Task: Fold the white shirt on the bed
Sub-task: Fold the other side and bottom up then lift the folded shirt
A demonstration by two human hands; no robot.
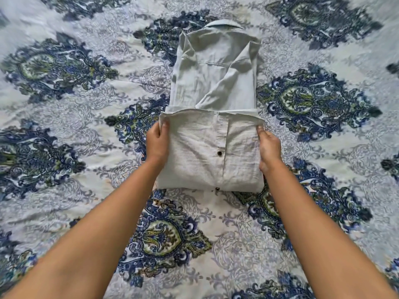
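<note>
White shirt (212, 83) lies flat at the middle of the bed, collar (224, 24) at the far end, hem end toward the person. Both sides are turned in to make a narrow strip. One sleeve (228, 83) crosses the back on a slant. The near part is doubled over, front side up, showing the button placket and two dark buttons (219, 153), one mid-panel and one at the near fold.

Left hand (157, 141) pinches the far left corner of the doubled panel, thumb on top, fingers hidden under the cloth. Right hand (268, 147) grips the far right corner the same way, thumb on top. The hands are apart, one at each side edge, with both forearms bare and reaching forward roughly parallel.

Fabric is pale, with a visible coarse weave and light creasing.

Bedspread (64, 152) beneath is white with blue-and-green paisley medallions.
</note>
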